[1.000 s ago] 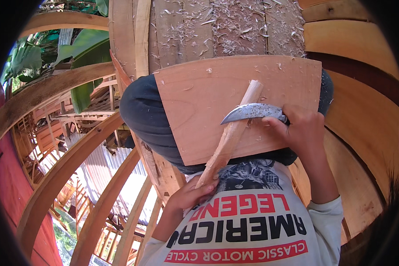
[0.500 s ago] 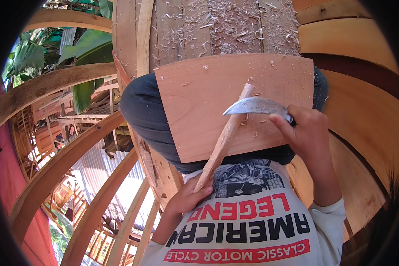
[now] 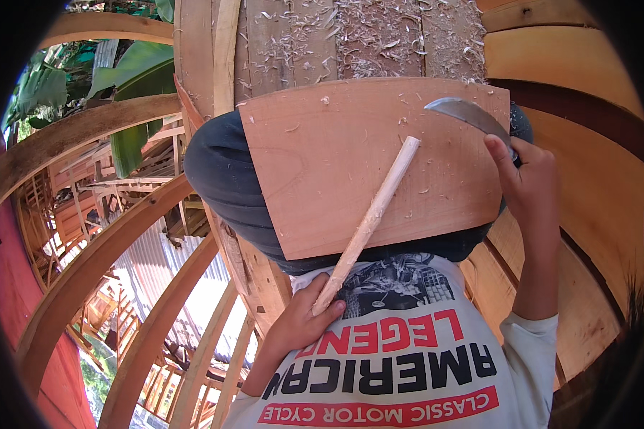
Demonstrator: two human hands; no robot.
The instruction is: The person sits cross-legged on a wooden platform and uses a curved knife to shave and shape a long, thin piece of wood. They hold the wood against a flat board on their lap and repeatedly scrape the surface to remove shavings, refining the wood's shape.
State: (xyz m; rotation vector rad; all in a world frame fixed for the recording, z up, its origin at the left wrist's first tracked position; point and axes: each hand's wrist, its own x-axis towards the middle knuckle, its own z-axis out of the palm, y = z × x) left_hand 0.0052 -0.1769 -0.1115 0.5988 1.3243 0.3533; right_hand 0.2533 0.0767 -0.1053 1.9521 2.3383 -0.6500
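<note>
My left hand (image 3: pixel 304 314) grips the near end of a pale wooden stick (image 3: pixel 368 222), close to my shirt. The stick slants away to the right, its far end over a flat wooden board (image 3: pixel 308 164) that lies across my lap. In my right hand (image 3: pixel 528 175) is a knife with a curved blade (image 3: pixel 465 114), held by its dark handle, which my fingers mostly cover. The blade points left above the board's far right corner, apart from the stick. A few thin shavings are scattered on the board.
Many curled wood shavings (image 3: pixel 379 36) cover the planks beyond the board. Curved wooden ribs (image 3: pixel 114 261) stand on the left, with corrugated metal sheets (image 3: pixel 164 286) and green leaves (image 3: pixel 136 93) outside them. Curved planking (image 3: pixel 587 171) rises close on the right.
My right hand has lifted the knife off the stick and carried it away to the far right. The stick's far end has shifted slightly right; my left hand keeps its hold.
</note>
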